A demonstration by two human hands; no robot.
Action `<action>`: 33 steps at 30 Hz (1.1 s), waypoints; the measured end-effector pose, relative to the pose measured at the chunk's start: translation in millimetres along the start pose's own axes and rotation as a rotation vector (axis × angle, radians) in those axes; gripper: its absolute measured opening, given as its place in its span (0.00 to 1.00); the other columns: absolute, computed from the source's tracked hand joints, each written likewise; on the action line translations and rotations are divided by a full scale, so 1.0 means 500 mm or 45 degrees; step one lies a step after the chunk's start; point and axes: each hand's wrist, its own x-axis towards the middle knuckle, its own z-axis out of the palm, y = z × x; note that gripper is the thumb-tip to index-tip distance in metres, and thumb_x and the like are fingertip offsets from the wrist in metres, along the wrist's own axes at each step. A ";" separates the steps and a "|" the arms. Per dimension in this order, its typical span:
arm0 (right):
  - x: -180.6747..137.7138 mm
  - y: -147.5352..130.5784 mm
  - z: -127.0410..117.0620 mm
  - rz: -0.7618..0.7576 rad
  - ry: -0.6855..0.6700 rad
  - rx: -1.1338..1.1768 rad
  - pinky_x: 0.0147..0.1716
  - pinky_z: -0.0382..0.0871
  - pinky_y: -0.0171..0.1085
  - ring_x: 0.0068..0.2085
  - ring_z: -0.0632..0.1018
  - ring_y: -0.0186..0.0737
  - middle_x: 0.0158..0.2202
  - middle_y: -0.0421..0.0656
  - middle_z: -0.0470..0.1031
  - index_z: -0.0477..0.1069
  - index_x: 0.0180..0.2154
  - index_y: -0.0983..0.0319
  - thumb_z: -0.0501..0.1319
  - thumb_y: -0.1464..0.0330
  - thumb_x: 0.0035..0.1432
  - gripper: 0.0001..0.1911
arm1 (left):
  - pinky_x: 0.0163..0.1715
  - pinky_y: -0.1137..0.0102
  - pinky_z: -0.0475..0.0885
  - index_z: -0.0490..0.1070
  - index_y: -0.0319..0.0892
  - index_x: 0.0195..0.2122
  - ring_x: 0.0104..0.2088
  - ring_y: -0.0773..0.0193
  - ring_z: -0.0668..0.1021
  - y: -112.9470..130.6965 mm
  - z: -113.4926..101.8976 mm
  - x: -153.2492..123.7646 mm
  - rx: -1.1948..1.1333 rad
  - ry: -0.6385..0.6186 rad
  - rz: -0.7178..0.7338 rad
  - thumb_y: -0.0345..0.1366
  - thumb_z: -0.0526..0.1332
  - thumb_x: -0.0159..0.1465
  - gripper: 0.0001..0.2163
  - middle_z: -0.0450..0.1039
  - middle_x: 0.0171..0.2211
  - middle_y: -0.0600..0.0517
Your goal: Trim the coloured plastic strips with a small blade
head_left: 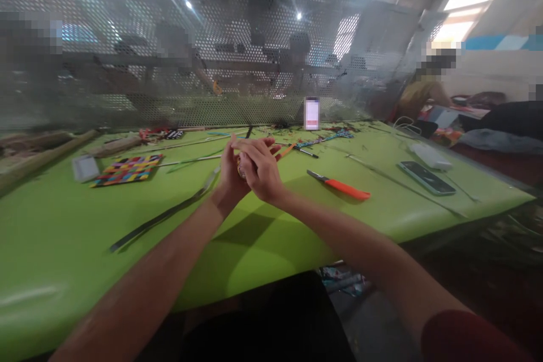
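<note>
My left hand (230, 174) and my right hand (263, 172) are together over the middle of the table. Both close around a small, multicoloured piece (241, 168), of which only a sliver shows between the palms; its kind is hidden. From beside the right fingers an orange strip (287, 151) sticks out. A long dark flat strip (165, 214) runs from the left hand toward the lower left. To the right lies a knife with an orange handle (345, 188), apart from the hands.
On the green table (297, 237) lie a colourful woven mat (129, 170), a white box (85, 168), a pen (306, 151), thin strips and a phone (426, 177). Another phone (311, 113) stands against the perforated metal screen (254, 68). A person (424, 90) is at the far right.
</note>
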 end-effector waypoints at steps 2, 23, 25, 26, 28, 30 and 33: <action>0.008 0.009 -0.010 -0.051 0.019 -0.095 0.69 0.66 0.50 0.63 0.72 0.46 0.59 0.49 0.76 0.75 0.57 0.59 0.47 0.66 0.76 0.20 | 0.44 0.60 0.82 0.79 0.43 0.45 0.47 0.50 0.84 0.006 0.003 -0.005 -0.074 -0.140 -0.042 0.61 0.54 0.72 0.26 0.81 0.37 0.44; 0.024 0.144 -0.012 0.457 0.372 0.281 0.45 0.75 0.36 0.45 0.75 0.37 0.48 0.48 0.71 0.65 0.45 0.59 0.51 0.64 0.72 0.08 | 0.12 0.72 0.50 0.61 0.44 0.14 0.10 0.73 0.61 -0.007 -0.001 0.019 0.368 0.168 0.194 0.47 0.73 0.64 0.28 0.58 0.10 0.58; 0.023 0.156 -0.009 0.485 0.375 0.293 0.45 0.74 0.35 0.45 0.75 0.37 0.46 0.48 0.71 0.65 0.43 0.59 0.51 0.63 0.71 0.08 | 0.11 0.72 0.49 0.61 0.45 0.13 0.09 0.72 0.60 -0.007 -0.003 0.021 0.391 0.161 0.180 0.46 0.73 0.64 0.28 0.57 0.09 0.58; 0.021 0.157 -0.008 0.484 0.360 0.298 0.45 0.74 0.35 0.45 0.75 0.37 0.46 0.48 0.71 0.65 0.43 0.59 0.52 0.63 0.71 0.08 | 0.11 0.73 0.48 0.61 0.44 0.12 0.09 0.72 0.59 -0.007 -0.004 0.021 0.399 0.158 0.172 0.45 0.73 0.64 0.28 0.57 0.09 0.58; 0.018 0.149 -0.007 0.471 0.323 0.319 0.43 0.74 0.34 0.44 0.75 0.36 0.45 0.47 0.72 0.65 0.43 0.59 0.52 0.63 0.71 0.08 | 0.11 0.73 0.47 0.61 0.44 0.13 0.08 0.73 0.58 -0.008 -0.005 0.020 0.404 0.152 0.151 0.43 0.72 0.64 0.27 0.56 0.08 0.58; 0.015 0.136 -0.009 0.451 0.282 0.332 0.41 0.73 0.33 0.43 0.75 0.35 0.45 0.46 0.72 0.65 0.43 0.59 0.52 0.63 0.71 0.08 | 0.12 0.74 0.46 0.60 0.45 0.13 0.08 0.74 0.56 -0.009 -0.006 0.020 0.389 0.147 0.126 0.40 0.71 0.65 0.27 0.55 0.08 0.59; 0.013 0.118 -0.015 0.382 0.253 0.287 0.42 0.74 0.35 0.42 0.76 0.35 0.44 0.45 0.73 0.66 0.43 0.60 0.53 0.63 0.71 0.08 | 0.12 0.74 0.45 0.57 0.45 0.14 0.09 0.75 0.55 -0.008 -0.013 0.025 0.328 0.150 0.096 0.40 0.71 0.65 0.27 0.53 0.09 0.61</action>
